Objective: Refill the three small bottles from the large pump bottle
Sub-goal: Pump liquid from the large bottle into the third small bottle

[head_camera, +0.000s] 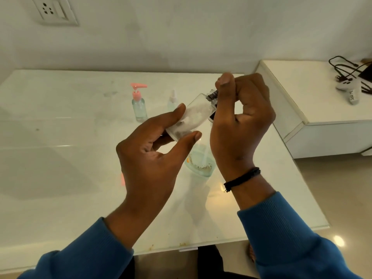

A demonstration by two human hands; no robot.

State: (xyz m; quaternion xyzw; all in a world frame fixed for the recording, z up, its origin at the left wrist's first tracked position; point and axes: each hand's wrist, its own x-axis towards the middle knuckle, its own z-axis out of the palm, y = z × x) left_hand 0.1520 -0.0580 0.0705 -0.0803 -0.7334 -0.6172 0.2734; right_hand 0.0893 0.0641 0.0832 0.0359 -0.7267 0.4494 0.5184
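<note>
My left hand (149, 158) holds a small clear bottle (195, 113) tilted above the table, thumb and fingers round its body. The fingers of my right hand (241, 117) are curled round the bottle's dark cap (212, 96) at its upper end. Right under my hands a larger clear container (199, 164) with pale greenish liquid stands on the table, partly hidden by my right wrist. A small bottle with a pink pump (138, 103) stands upright further back. Beside it is a small clear spray bottle (172, 101).
The white glossy table (70, 137) reaches to the wall behind. Its right edge runs beside a lower white cabinet (314, 109) that carries black cables (342, 67) and a white controller (348, 85). A wall socket (53, 10) sits at top left.
</note>
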